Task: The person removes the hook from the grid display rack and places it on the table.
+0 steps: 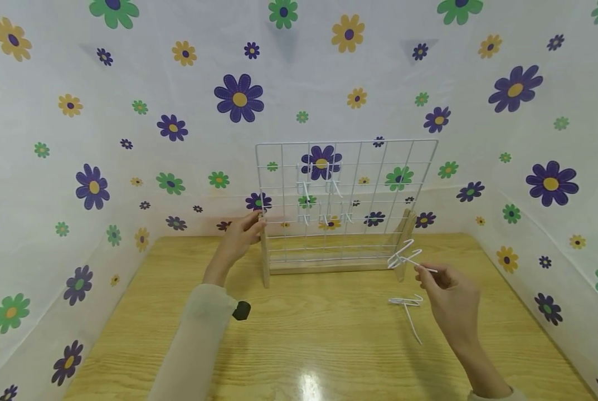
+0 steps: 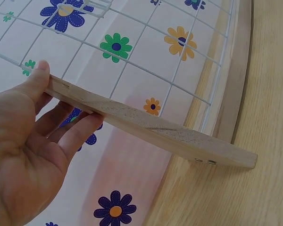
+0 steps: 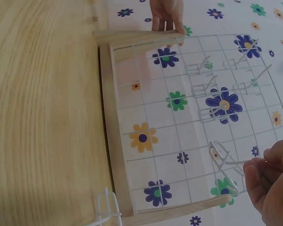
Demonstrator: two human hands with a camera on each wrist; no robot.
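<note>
Wood-grain table (image 1: 299,328) beneath a grid rack (image 1: 329,269) and white hook (image 1: 407,312).

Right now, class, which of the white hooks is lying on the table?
The hook in front of the rack's right wooden foot; the right hand pinches another, the others hang on the wire grid.

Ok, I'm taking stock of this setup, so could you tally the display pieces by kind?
Wire grid: 1
Wooden stand: 1
White hooks: 7 (5 hung up, 1 in the right hand, 1 on the table)
Total: 9
</note>
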